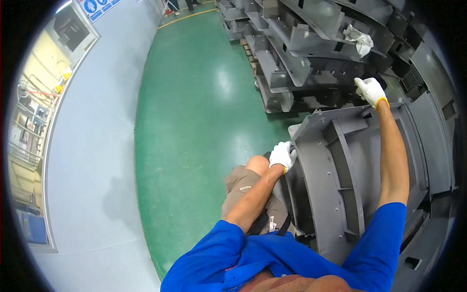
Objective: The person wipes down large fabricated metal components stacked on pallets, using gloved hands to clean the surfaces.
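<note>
Head view: my left hand (282,155), in a white glove, is closed over the near left edge of the large grey metal panel (340,185) that leans against my knee (257,165). My right hand (370,91), gloved too, is curled around the panel's far upper corner, just under the stack of grey steel parts (311,53) with a white rag (359,40) lying on it. To shift this piece well, I judge I should keep both grips firm on bare edges, fingers clear of the gap toward the stack, and carry the weight through my legs on the green floor (194,121).
</note>
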The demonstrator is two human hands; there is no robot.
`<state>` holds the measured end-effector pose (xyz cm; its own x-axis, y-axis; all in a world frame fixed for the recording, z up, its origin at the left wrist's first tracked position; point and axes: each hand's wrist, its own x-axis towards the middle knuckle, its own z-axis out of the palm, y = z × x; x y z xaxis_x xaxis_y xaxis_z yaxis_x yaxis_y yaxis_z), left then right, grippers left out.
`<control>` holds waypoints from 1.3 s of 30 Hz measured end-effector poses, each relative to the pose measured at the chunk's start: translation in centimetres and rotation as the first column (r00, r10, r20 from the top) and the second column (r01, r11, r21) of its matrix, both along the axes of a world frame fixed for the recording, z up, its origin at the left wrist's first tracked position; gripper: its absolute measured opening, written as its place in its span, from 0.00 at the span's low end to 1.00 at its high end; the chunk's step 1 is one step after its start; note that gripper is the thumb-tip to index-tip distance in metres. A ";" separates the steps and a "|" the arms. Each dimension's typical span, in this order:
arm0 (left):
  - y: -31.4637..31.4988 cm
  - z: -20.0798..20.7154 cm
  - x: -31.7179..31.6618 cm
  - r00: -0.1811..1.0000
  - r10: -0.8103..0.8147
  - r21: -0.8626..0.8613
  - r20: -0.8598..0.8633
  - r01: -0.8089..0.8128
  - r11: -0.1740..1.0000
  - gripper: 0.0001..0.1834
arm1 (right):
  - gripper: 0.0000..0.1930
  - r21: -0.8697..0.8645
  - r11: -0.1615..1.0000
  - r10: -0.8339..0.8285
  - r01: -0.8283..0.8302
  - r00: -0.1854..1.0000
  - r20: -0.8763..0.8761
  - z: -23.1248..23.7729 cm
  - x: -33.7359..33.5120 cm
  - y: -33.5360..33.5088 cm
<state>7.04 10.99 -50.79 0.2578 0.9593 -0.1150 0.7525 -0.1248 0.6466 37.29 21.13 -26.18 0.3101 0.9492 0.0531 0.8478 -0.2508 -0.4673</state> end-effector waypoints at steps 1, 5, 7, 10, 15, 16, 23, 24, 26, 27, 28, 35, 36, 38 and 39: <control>-0.2 -0.4 -0.5 1.000 0.021 0.004 -0.008 -0.021 1.000 0.19 | 0.29 -0.005 0.999 0.040 -0.040 0.999 0.027 0.1 -0.5 0.2; -0.1 -1.6 -0.2 0.999 -0.022 0.064 0.038 0.019 0.998 0.19 | 0.29 -0.028 0.999 0.038 -0.037 0.999 0.036 0.6 0.0 0.2; 0.3 -2.4 -0.3 0.997 -0.021 0.107 0.075 0.013 0.994 0.19 | 0.29 -0.014 0.999 0.044 -0.043 0.998 0.037 0.6 -0.4 0.1; 0.3 -1.8 0.3 0.999 -0.020 0.051 0.038 0.018 0.999 0.16 | 0.29 -0.007 1.000 0.022 -0.021 0.999 0.041 0.7 0.1 -0.3; 0.7 -2.1 0.2 0.998 0.012 0.117 0.055 -0.018 0.993 0.13 | 0.29 0.010 1.000 0.017 -0.018 0.997 0.072 0.9 -0.6 -0.4; 0.8 -2.2 0.1 0.999 0.020 0.127 0.041 -0.025 0.992 0.13 | 0.29 0.007 1.000 0.020 -0.020 0.997 0.069 0.9 -0.7 -0.3; 0.9 -1.6 0.1 0.999 0.025 0.142 -0.023 -0.022 0.990 0.12 | 0.29 0.016 1.000 0.004 -0.004 0.998 0.058 0.5 -0.5 -0.1; 1.0 -1.4 0.0 0.998 0.018 0.123 -0.063 -0.010 0.992 0.12 | 0.29 0.015 1.000 0.006 -0.006 0.998 0.059 0.6 -0.6 -0.1; 1.2 -0.5 0.1 0.995 0.006 0.101 -0.101 0.005 0.995 0.13 | 0.29 0.010 1.000 0.026 -0.027 0.998 0.057 0.7 -0.6 -0.2; 1.2 0.2 0.3 0.992 -0.003 0.057 -0.124 0.010 0.998 0.13 | 0.29 0.008 1.000 0.021 -0.021 0.998 0.058 0.7 -0.3 -0.3; 1.4 0.9 0.6 0.989 -0.015 0.013 -0.146 0.017 1.000 0.14 | 0.29 0.009 1.000 0.018 -0.019 0.997 0.069 0.6 0.0 -0.4; 4.4 -0.8 0.5 0.931 -0.210 -0.163 -0.299 0.167 0.972 0.14 | 0.30 0.007 1.000 0.015 -0.016 0.998 0.053 0.6 -0.7 -0.1; 4.7 -1.4 0.9 0.930 -0.221 -0.163 -0.295 0.178 0.970 0.14 | 0.30 0.006 1.000 0.004 -0.004 0.998 0.057 0.6 -0.4 -0.2; 4.7 -1.7 1.3 0.913 -0.264 -0.161 -0.312 0.223 0.961 0.14 | 0.29 -0.035 0.999 0.040 -0.038 0.997 0.060 0.6 -0.1 -0.1; 5.0 -1.6 1.5 0.904 -0.280 -0.189 -0.324 0.228 0.955 0.14 | 0.29 -0.050 0.999 0.007 -0.003 0.998 0.069 0.7 0.0 -0.1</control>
<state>8.54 16.03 -52.43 0.4102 0.8329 -0.3714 0.8858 -0.2671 0.3794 37.30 21.02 -25.53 0.3024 0.9528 0.0267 0.8789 -0.2679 -0.3946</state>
